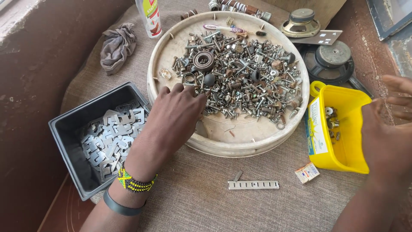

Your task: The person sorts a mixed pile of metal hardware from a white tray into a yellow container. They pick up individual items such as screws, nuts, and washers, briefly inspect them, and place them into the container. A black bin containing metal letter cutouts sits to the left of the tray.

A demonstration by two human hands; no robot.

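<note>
- Right now the left hand (174, 116) is reaching into the round tray (240, 148), palm down, fingers bent and spread a little, their tips resting on the near-left edge of the heap of screws, nuts and bolts (244, 83); whether anything is pinched under the fingertips cannot be told.
- Around that wrist a beaded bracelet (133, 182) and a dark band (120, 208) are showing.
- At about 3 o'clock from the tray, the right hand (388, 133) is hovering wide open beside the yellow plastic container (343, 129), fingers stretched and apart, gripping nothing; the palm is sitting just against or just beyond the container's right wall, and contact cannot be made out.
- Inside the yellow container a few small metal pieces (331, 120) are lying near its far end.
- The heap is filling the middle and far half of the tray, with a dark ring bearing (203, 61) sitting at its 10 o'clock side and a toothbrush (229, 29) lying at 12 o'clock along the rim.
- At 8 o'clock from the tray, a grey bin (68, 137) is holding flat E-shaped metal plates (113, 137).
- At 6 o'clock, a slotted metal strip (253, 184) is lying on the cloth, with a small matchbox (307, 172) to its right.
- At 10 o'clock a crumpled rag (118, 45) is resting; at 1 to 2 o'clock two loudspeakers (332, 62) are sitting.
</note>
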